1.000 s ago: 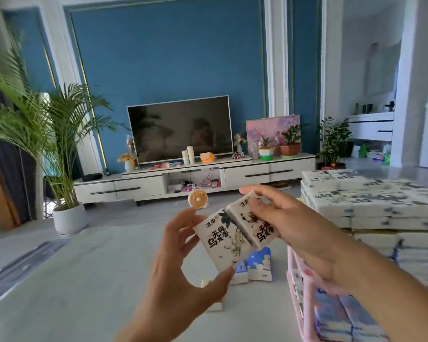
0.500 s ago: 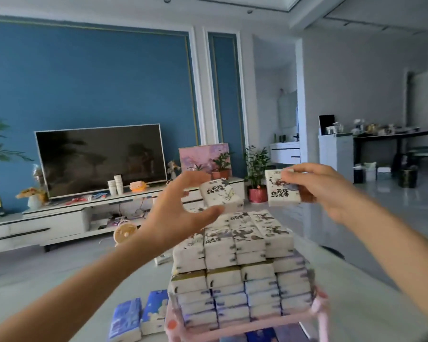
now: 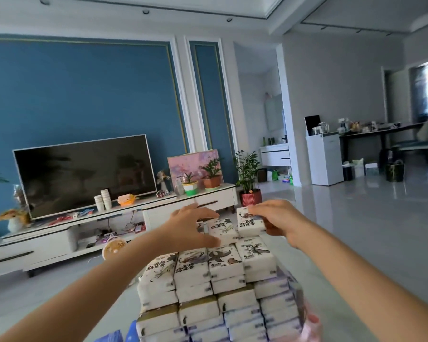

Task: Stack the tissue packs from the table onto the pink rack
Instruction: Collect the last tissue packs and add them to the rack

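Note:
A tall stack of white tissue packs (image 3: pixel 208 287) with dark printed art fills the lower middle of the head view. The pink rack (image 3: pixel 313 325) under it shows only as a blurred corner at the lower right. My left hand (image 3: pixel 188 227) grips one white pack (image 3: pixel 221 230) at the far top of the stack, thumb below and fingers over it. My right hand (image 3: pixel 279 218) holds a second white pack (image 3: pixel 250 224) just to its right, at the stack's far right corner. Whether either pack rests on the stack I cannot tell.
Blue tissue packs (image 3: pixel 124 334) lie at the bottom edge, left of the stack. A small round fan (image 3: pixel 113 249) stands behind my left forearm. Beyond are a white TV cabinet (image 3: pixel 89 233) with a television (image 3: pixel 84 176), potted plants (image 3: pixel 248 178) and open grey floor on the right.
Both hands have come down and forward with their packs, from above the stack to its far top row. The camera has come closer to the stack.

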The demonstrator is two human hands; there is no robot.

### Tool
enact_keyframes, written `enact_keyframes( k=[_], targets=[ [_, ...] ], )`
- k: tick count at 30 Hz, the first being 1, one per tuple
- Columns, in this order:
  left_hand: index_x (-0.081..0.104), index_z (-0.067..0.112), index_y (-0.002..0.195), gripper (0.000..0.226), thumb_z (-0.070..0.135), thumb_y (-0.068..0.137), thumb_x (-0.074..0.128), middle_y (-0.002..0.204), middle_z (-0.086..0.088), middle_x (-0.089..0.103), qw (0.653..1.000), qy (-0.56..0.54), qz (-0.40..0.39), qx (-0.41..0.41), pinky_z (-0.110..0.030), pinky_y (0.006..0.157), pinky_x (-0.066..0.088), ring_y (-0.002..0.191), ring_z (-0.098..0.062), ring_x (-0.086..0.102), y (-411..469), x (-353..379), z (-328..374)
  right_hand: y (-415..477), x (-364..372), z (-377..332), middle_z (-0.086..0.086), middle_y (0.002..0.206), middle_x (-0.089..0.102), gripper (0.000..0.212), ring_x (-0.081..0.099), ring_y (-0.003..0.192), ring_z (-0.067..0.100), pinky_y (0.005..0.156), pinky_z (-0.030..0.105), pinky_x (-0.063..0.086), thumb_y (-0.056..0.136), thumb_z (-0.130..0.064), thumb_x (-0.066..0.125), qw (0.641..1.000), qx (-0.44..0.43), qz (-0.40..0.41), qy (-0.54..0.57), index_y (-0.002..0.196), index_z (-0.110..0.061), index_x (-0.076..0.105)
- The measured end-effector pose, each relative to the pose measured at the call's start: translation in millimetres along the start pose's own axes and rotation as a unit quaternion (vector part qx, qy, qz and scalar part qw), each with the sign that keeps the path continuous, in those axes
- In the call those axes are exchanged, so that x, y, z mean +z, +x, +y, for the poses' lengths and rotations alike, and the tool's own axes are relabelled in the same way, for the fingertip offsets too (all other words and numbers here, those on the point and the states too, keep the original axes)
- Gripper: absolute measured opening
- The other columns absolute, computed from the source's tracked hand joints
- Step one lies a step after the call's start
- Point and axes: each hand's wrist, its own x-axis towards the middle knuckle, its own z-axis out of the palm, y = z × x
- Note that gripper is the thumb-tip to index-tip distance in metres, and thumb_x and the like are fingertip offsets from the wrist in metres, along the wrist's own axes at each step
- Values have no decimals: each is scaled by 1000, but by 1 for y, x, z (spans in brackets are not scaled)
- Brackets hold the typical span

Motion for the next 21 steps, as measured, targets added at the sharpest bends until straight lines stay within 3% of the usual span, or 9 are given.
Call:
enact_keyframes(
  k=[2,4,6,10,13,15,21],
  targets=[
    [41,38,132,64,63,75,59,149,7,26,1000,10,-11,-12,-46,116,9,143,-16,8,-5,-6,-2,-1,7,3,22,106,64,39,61,92,28,67,26,47,89,-27,61,998,-19,5,-54,112,4,61],
    [43,37,131,75,78,69,50,148,6,31,996,-75,31,-38,-46,113,20,138,-16,22,-14,-12,-6,-1,11,7,26,125,54,49,52,113,36,92,36,44,92,-32,55,995,-43,0,-90,120,9,54],
    [44,30,132,75,73,72,39,141,4,42,983,-137,105,-67,-38,106,32,127,-15,39,-24,-14,-13,-1,13,10,25,128,51,52,51,115,37,100,40,39,93,-35,50,992,-61,-23,-112,121,9,52],
    [37,19,140,56,50,94,29,143,-2,41,952,-224,150,-144,-36,103,30,129,-20,38,-41,-2,-28,-6,18,7,-5,117,53,35,45,103,8,91,24,33,97,-33,44,988,-72,-74,-116,122,-11,56],
    [34,18,141,58,51,95,28,147,-3,35,925,-300,142,-186,-40,107,25,134,-22,31,-45,8,-31,-5,22,5,-5,112,51,36,43,102,5,87,20,30,98,-31,43,981,-94,-97,-138,126,-11,53],
    [37,15,139,55,47,96,32,146,-5,37,911,-326,159,-198,-39,107,25,133,-23,33,-44,12,-32,-4,26,6,-2,122,54,38,42,104,3,87,19,29,98,-31,42,974,-107,-111,-163,128,-11,51],
    [46,14,131,41,28,93,49,129,-9,50,886,-380,158,-214,-36,98,37,116,-25,47,-42,12,-33,1,30,7,-1,130,52,40,42,104,2,87,19,30,97,-35,41,965,-125,-122,-197,129,-13,50]
  ],
)
